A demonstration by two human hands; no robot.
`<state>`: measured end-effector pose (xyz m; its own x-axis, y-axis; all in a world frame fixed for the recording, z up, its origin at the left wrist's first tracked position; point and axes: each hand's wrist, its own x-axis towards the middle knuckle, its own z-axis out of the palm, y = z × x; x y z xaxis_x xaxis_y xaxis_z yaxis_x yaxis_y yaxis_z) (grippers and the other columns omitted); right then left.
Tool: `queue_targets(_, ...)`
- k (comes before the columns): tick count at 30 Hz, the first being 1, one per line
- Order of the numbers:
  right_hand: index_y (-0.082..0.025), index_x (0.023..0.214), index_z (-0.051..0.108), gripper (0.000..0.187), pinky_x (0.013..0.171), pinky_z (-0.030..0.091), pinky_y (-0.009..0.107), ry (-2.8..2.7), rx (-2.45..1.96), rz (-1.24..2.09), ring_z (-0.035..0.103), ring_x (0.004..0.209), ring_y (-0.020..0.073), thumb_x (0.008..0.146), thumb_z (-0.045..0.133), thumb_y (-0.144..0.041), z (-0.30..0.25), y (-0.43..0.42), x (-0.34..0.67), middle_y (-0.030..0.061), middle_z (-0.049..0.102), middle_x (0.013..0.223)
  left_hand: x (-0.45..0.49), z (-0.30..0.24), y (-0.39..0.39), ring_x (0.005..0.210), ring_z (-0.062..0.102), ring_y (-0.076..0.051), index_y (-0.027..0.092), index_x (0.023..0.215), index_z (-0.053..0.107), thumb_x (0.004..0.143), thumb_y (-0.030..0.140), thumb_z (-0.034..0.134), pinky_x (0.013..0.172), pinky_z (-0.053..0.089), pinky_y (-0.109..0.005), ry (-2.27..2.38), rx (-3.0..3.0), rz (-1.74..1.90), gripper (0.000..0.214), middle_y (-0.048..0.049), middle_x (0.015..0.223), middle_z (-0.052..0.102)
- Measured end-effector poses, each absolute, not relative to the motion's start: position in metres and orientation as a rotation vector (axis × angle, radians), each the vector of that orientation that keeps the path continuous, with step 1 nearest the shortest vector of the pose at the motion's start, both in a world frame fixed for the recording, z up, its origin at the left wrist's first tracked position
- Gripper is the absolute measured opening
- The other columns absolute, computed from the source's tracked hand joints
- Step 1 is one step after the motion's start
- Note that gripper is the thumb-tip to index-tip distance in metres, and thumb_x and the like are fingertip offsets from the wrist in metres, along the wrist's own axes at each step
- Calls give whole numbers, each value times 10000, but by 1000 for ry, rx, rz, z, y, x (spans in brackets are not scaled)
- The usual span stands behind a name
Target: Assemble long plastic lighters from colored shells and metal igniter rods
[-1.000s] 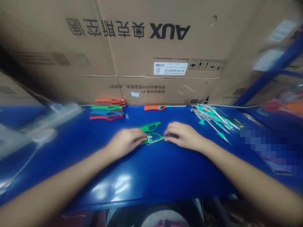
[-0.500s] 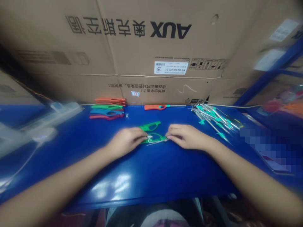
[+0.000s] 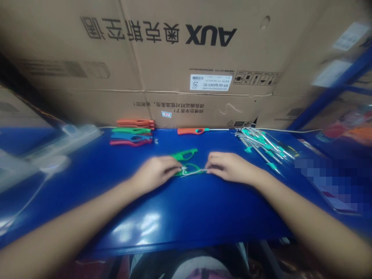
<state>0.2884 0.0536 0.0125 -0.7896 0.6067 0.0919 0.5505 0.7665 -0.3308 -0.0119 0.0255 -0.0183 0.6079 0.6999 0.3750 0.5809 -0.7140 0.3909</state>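
Observation:
Near the middle of the table, my left hand (image 3: 157, 171) is closed on the left end of a green lighter handle half (image 3: 191, 167). A white piece with a thin wire (image 3: 184, 169) shows by my left fingertips, inside the green half. My right hand (image 3: 225, 166) pinches a thin metal rod or wire (image 3: 194, 174) at the handle's right end; its tip is hidden by the fingers. Another green handle half (image 3: 187, 154) lies just beyond, partly behind my left hand.
At the back left lie stacked handle pieces (image 3: 132, 136) in several colours. An orange lighter (image 3: 190, 131) with a metal tube lies along the back. Metal tubes with green parts (image 3: 261, 145) are piled at the right. A cardboard box (image 3: 162, 69) rises behind the blue table (image 3: 186, 217).
My right fingertips have shifted very slightly right, and the rod sits a little differently at the handle's end. My left hand keeps its place and grip.

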Motion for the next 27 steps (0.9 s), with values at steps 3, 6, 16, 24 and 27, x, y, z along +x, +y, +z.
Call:
queue_targets(3, -194, 959, 716, 77, 723, 458, 283, -2751, -945, 466, 642, 851, 173, 943, 657, -241, 13, 54, 286, 40, 682, 976, -11, -18, 26, 925, 727, -192, 192, 1076, 750, 979, 249, 617, 837, 572, -291, 1053, 2591, 754, 174, -46, 1036, 770)
queue_targets(6, -187, 945, 727, 79, 723, 455, 280, -2748, -944, 475, 638, 844, 172, 940, 662, -231, 14, 53, 285, 45, 685, 963, -10, -17, 26, 912, 730, -191, 192, 1076, 757, 968, 240, 634, 803, 570, -281, 1068, 2583, 776, 171, -46, 1032, 775)
queue_targets(16, -182, 878, 739, 166, 715, 436, 274, -2684, -970, 626, 630, 816, 165, 954, 637, -288, 19, 47, 281, 46, 713, 910, -7, -14, 22, 872, 727, -178, 192, 1083, 771, 952, 226, 656, 730, 555, -253, 1076, 2533, 781, 178, -44, 1012, 780)
queue_targets(24, -180, 847, 775, 135, 629, 410, 259, -2548, -1291, 1115, 612, 719, 157, 861, 685, -279, 29, 45, 280, 32, 737, 811, 0, -15, 16, 864, 719, -171, 210, 1076, 775, 949, 227, 661, 762, 555, -267, 1051, 2498, 748, 172, -34, 992, 774)
queue_targets(27, -177, 820, 771, 129, 612, 401, 253, -2522, -1363, 1092, 584, 689, 149, 830, 708, -290, 29, 45, 278, 26, 706, 761, 1, -14, 15, 853, 718, -170, 210, 1070, 776, 945, 227, 663, 754, 556, -267, 1058, 2493, 750, 169, -35, 985, 773)
